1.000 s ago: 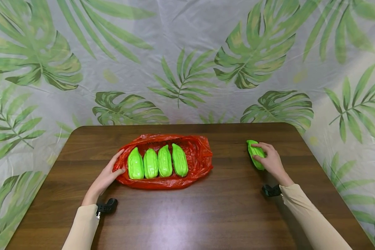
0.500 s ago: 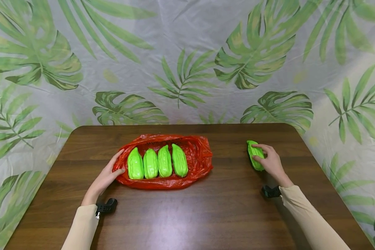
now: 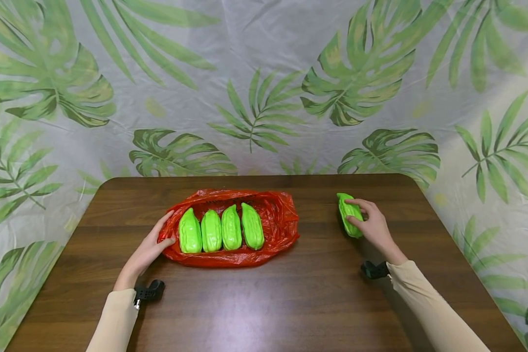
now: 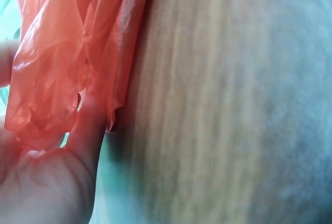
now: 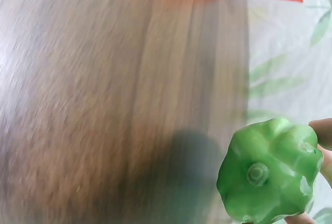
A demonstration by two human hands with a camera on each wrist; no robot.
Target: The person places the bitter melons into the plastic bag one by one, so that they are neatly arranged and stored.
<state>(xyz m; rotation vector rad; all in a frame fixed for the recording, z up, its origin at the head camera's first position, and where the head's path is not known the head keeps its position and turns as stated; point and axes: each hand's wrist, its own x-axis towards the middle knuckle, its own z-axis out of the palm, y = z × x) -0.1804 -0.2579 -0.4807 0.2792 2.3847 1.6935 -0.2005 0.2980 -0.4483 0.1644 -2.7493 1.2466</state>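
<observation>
A red plastic bag (image 3: 235,259) lies on the table with its mouth open upward. Inside it, several bright green bitter melons (image 3: 211,231) rest side by side. My left hand (image 3: 147,249) holds the bag's left edge; in the left wrist view the thumb (image 4: 89,130) is against the thin red plastic, partly behind it. On the right side, my right hand (image 3: 371,224) grips another green bitter melon (image 3: 347,215) between thumb and fingers. Its ridged, rounded end (image 5: 264,175) faces the right wrist camera, with a shadow on the wood beside it.
Everything is on a dark brown wooden table (image 3: 264,303) with rounded far corners. Behind it hangs a pale cloth (image 3: 264,98) printed with green leaves. A stretch of tabletop separates the bag from the right hand.
My right hand has shifted a little to the left, carrying the bitter melon with it. The left hand, the bag and the bitter melons inside it have stayed put.
</observation>
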